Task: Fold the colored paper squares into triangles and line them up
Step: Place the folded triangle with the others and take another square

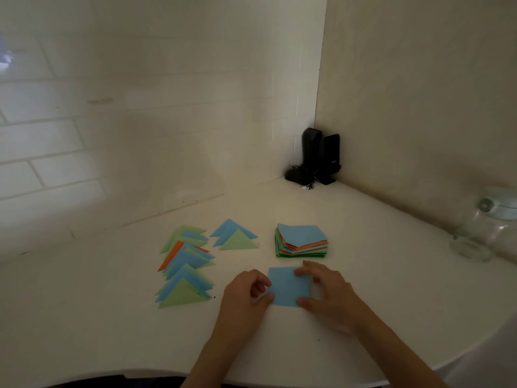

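A flat blue paper square (288,287) lies on the white table (112,317) in front of me. My left hand (246,295) pinches its left edge between thumb and curled fingers. My right hand (327,289) holds its right side, fingers on the top corner and thumb on the lower corner. Behind it stands a stack of unfolded squares (302,242) in blue, orange and green. To the left, a long overlapping row of folded triangles (184,267) runs toward me, and a short second row of triangles (235,236) lies beside it.
Black devices with cables (316,161) stand in the far corner where the tiled wall meets the plain wall. A clear glass object (475,236) sits at the right edge. The table's curved front edge runs below my forearms.
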`<state>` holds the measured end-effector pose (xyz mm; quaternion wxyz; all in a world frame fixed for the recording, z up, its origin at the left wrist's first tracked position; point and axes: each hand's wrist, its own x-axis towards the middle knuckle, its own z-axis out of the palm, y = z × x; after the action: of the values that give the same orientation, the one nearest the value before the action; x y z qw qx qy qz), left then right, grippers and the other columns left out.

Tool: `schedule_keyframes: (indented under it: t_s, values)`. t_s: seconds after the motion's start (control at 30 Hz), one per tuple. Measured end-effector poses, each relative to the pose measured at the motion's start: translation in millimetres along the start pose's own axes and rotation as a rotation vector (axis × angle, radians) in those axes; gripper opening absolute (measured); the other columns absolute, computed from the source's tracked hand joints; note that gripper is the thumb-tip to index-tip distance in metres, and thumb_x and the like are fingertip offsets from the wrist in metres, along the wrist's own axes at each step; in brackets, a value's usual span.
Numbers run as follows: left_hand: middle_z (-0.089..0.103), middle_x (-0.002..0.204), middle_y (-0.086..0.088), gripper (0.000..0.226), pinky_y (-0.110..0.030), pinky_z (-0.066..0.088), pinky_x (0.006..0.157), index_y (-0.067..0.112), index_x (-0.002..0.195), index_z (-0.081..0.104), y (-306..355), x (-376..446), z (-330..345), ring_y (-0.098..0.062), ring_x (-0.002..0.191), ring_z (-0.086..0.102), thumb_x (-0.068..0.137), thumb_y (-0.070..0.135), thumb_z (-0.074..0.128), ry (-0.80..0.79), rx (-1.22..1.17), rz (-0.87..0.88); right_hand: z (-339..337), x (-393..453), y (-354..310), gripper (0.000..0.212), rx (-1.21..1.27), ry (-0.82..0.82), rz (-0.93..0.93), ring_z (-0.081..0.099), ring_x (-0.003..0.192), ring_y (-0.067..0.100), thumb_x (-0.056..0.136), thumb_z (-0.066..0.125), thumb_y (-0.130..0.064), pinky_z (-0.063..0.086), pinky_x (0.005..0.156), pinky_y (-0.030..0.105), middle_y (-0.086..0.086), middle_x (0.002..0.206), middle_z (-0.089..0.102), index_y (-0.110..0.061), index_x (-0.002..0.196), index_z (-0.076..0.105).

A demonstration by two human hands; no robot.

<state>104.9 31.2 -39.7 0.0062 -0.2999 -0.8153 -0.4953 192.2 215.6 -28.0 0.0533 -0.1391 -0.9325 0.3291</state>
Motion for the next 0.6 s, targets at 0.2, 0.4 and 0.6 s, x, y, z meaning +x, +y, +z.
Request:
schedule_keyframes:
  t_s: [0.2,0.4,0.6]
  values:
    - [0.056,0.076,0.002,0.029,-0.014,0.039,0.066,0.03,0.069,0.061,6.3,7.6,-3.7,-0.005,0.065,0.051,0.078,0.003,0.066,-0.048,0.159,0.043,-8.4,2.4,-6.7,0.051,-0.043,-0.054,0.002,0.04,0.117,0.006,0.074,0.073,-0.04,0.033,0.104,0.03,-0.02,0.118,0.039,-0.037,0.122,0.055]
    - [0.056,0.091,0.003,0.022,-0.026,0.042,0.068,0.019,0.102,0.06,24.7,-10.0,15.5,-0.012,0.084,0.05,0.089,0.029,0.045,0.026,0.335,0.219,0.5,-6.7,-7.5,0.043,-0.126,0.061,0.023,0.051,0.111,0.018,0.086,0.046,-0.002,0.041,0.095,0.028,0.001,0.119,0.055,-0.021,0.121,0.061]
    - [0.056,0.092,0.006,0.042,-0.025,0.041,0.065,0.024,0.097,0.055,26.9,-28.8,31.1,-0.014,0.081,0.052,0.073,0.058,0.052,0.025,0.465,0.314,1.1,-25.7,-16.8,0.036,-0.106,0.196,0.056,0.057,0.103,0.019,0.083,0.049,-0.007,0.039,0.088,0.019,0.005,0.112,0.063,-0.018,0.113,0.067]
